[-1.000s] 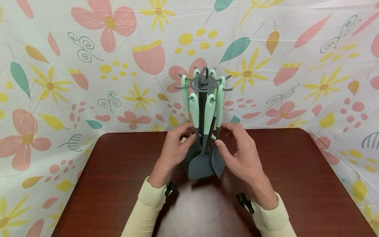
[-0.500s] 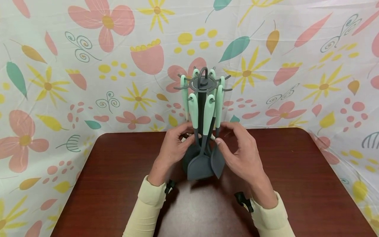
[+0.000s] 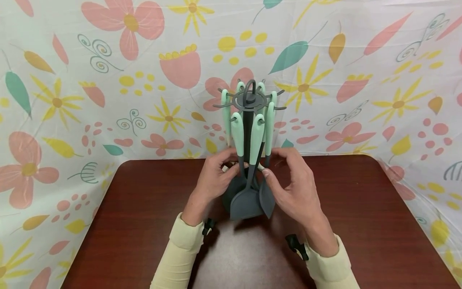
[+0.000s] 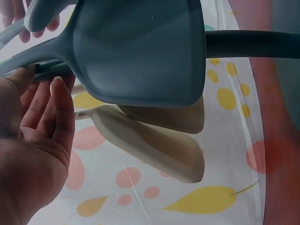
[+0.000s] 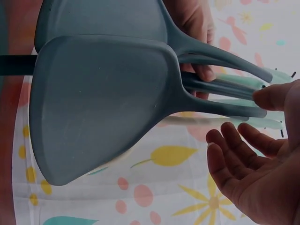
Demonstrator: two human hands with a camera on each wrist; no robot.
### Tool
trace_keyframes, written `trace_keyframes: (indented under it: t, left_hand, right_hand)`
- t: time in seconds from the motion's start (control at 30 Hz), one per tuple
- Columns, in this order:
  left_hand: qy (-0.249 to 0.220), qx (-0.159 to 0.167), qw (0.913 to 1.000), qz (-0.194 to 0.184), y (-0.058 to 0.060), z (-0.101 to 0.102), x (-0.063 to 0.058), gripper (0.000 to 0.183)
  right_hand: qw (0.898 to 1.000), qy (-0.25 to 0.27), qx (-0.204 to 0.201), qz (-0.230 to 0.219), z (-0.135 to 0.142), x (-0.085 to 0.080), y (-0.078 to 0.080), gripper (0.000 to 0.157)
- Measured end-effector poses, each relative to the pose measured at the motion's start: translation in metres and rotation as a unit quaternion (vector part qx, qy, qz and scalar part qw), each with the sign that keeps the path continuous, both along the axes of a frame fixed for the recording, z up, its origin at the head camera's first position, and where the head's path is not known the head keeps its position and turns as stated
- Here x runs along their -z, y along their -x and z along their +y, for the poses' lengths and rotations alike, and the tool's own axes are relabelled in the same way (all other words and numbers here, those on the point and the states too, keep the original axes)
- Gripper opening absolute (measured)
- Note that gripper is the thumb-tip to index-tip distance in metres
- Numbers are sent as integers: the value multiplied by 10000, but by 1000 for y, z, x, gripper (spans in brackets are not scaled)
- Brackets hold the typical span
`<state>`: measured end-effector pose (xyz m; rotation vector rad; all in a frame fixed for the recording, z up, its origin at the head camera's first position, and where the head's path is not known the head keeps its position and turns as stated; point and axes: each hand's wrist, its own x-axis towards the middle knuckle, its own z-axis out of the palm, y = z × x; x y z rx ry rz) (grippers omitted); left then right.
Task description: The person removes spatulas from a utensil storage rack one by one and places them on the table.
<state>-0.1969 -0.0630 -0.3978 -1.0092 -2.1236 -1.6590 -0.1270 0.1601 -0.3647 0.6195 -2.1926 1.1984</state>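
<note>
A dark grey utensil stand (image 3: 247, 136) with a ring of hooks stands upright, hung with several mint-handled kitchen utensils. Two grey turners face me: a wide front turner (image 3: 246, 205) and a right-hand turner (image 3: 267, 200). My left hand (image 3: 211, 180) reaches in from the left, thumb in front of the stand's pole and fingers behind it, gripping it between the utensil shafts. My right hand (image 3: 298, 188) is at the right side, its thumb tip beside the shafts and its other fingers loosely bent and spread apart. Cream-coloured utensil heads (image 4: 154, 143) hang at the back.
The stand is on a dark reddish-brown table (image 3: 144, 200), near its far edge. A floral cloth (image 3: 126, 92) hangs behind and at both sides. Black straps (image 3: 297, 245) show at the wrists, by pale yellow sleeves (image 3: 326, 261).
Only a slight shift of the head view shows. Both hands keep their places around the stand, and the utensils hang as before.
</note>
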Motion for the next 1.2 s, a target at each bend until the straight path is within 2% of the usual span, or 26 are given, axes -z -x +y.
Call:
trace_keyframes:
  t: [0.23,0.47,0.73,1.2]
  left_hand:
    - [-41,62,9999,128,0,0,0,20]
    - [-26,36,9999,101,-1,0,1,21]
    - [7,-113,9999,88,-1,2,1,19]
    - [97,-180,9998,68,-2,2,2,19]
  right_hand:
    - [10000,19,5,33,0,-2,-1,40]
    - [9999,29,-85,48,2,0,0,35]
    - [9999,-91,-37,-62,2,2,2,25]
    - [9999,-144,-22,-13,2,2,1,18]
